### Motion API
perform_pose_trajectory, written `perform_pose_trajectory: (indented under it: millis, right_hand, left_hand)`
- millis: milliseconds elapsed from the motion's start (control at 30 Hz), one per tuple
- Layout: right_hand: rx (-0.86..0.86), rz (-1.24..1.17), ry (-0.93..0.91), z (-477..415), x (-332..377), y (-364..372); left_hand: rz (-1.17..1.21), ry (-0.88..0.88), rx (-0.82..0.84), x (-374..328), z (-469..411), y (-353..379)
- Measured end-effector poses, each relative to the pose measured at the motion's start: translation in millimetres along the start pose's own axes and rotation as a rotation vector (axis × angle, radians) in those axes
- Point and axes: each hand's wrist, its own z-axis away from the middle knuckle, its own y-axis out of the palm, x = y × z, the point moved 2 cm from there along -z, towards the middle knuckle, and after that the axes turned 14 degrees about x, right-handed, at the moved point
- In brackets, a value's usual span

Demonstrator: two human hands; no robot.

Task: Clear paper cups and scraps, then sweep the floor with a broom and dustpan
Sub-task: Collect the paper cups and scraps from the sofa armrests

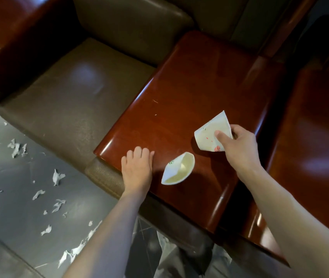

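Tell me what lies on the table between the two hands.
In the head view, a crushed paper cup lies on the table between the left hand and the right hand, which holds a second cup.

bare tabletop [189,81], flattened cup [178,169] near edge

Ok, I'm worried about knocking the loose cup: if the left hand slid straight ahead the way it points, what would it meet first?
Probably nothing soon: the left hand faces bare wooden top. The crushed cup lies to its right, out of line. Depth beyond is unclear.
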Motion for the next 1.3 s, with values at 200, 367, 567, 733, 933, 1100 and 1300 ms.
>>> perform_pose_trajectory:
  millis: [200, 367, 567, 733, 933, 1100, 1300]
  right_hand:
    - [0.015, -0.029, -0.015, 4, 6, 3]
    - [0.046, -0.069, -0.031, 12, 22, 4]
    - [0.05, -0.064, -0.03, 17, 33, -5]
    - [0.056, -0.048, -0.022, 21, 30, -10]
    - [0.063, -0.053, -0.016, 23, 21, -18]
    - [0.055, -0.087, 0.001, 23, 17, -31]
    - [0.034, -0.099, -0.014, 27, 23, -54]
  left_hand:
    - [0.375, -0.155, -0.079, 26, -4, -32]
    - [0.751, 0.036, -0.215, -23, 20, -76]
    - [0.878, 0.263, -0.104, -79, 36, -84]
    - [0.6, 0.217, 0.11, -82, 37, -46]
    - [0.326, 0.15, 0.125, -85, 33, -37]
    - [0.137, 0.142, 0.165, -85, 30, -40]
    - [0.12, 0.224, 0.083, -101, 24, -62]
